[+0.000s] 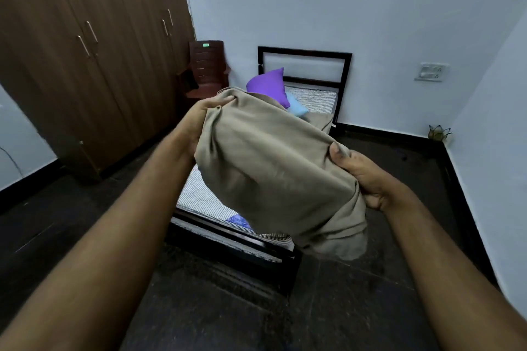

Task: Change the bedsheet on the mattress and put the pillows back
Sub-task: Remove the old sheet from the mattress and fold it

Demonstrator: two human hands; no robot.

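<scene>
Sheet [273,168], beige and bunched, hung in the air over the foot of the mattress [199,194]; my left hand [199,120] gripped its top corner and my right hand [368,179] pinched its side. I judged it could drag on the dark floor [85,236] or open crooked, because the corners were not found. The purple pillow [268,85] and the blue pillow [296,105] lay by the headboard [305,65], in the way. A wardrobe [85,51] and a chair [208,68] stood to the left.

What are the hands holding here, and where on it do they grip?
Both hold a beige bedsheet, bunched up above the bed. The left hand grips its upper far edge; the right hand pinches a fold on its near right side.
</scene>
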